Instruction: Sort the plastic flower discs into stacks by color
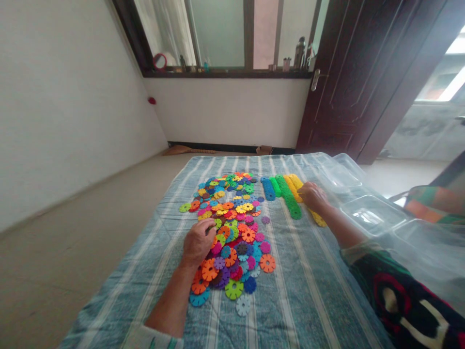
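A large loose pile of multicoloured plastic snowflake discs [232, 247] lies on a blue-and-white striped blanket [305, 295]. My left hand [198, 242] rests on the pile's left side with its fingers curled over the discs. Whether it holds one is hidden. My right hand [313, 196] is at the far right of the pile, closed around a yellow stack of interlocked discs [317, 218]. Just left of that hand lie a long green stack of discs [288, 198] and a shorter blue stack [268, 189], side by side.
Transparent plastic storage boxes [370, 213] sit along the blanket's right edge, beside my patterned right sleeve [403, 300]. A tiled floor [72, 252] surrounds the blanket on the left. A dark wooden door [345, 82] stands open at the back right.
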{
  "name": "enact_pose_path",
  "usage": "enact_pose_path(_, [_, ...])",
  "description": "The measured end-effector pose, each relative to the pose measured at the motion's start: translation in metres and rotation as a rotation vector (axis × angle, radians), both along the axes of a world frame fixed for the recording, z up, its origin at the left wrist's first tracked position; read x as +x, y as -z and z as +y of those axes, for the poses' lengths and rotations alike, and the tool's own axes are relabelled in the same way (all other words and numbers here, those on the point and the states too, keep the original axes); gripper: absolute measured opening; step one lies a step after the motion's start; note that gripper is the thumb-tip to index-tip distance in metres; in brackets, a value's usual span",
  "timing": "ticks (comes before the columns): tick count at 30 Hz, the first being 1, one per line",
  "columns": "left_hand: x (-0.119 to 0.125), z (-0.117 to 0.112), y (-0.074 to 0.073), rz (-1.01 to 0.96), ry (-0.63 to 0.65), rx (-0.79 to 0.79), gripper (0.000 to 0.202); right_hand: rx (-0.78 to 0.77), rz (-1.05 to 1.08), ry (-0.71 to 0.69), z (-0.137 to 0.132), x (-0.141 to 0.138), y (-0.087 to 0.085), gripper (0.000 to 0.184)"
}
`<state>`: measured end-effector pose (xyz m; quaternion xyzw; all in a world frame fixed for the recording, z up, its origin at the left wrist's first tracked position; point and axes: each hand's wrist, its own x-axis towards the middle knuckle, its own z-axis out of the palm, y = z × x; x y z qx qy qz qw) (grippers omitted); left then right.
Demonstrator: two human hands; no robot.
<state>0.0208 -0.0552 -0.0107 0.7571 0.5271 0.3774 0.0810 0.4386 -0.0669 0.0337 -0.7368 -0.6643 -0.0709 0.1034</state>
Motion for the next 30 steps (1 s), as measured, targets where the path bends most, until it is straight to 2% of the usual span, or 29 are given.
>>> enact_pose_path(3, [0.001,-0.002,-0.002,0.003,-0.002,-0.014,0.023,0.064,-0.006,-0.033,0.0,-0.018,-0.004,0.031])
enact_pose_path(7, [0.002,-0.005,-0.004,0.002,-0.013,-0.036,0.022,0.101,-0.002,-0.222,0.006,-0.066,-0.008,0.035])
enact_pose_path(11, [0.002,-0.007,-0.005,-0.018,0.0,-0.022,0.018,0.044,0.027,-0.398,0.023,-0.118,-0.008,0.03])
enact_pose_path(15, [0.001,-0.009,-0.005,-0.028,0.008,-0.014,0.016,-0.047,0.017,-0.415,0.046,-0.152,-0.008,0.026])
enact_pose_path(19, [0.001,-0.01,-0.004,-0.024,0.0,-0.024,0.016,-0.092,-0.015,-0.379,0.063,-0.166,-0.006,0.027])
enact_pose_path(24, [0.002,-0.011,-0.004,-0.034,-0.007,-0.031,0.017,-0.105,-0.009,-0.369,0.072,-0.17,0.0,0.025])
enact_pose_path(30, [0.004,-0.011,-0.006,-0.037,-0.006,-0.023,0.016,-0.008,0.021,-0.391,0.071,-0.17,0.009,0.026])
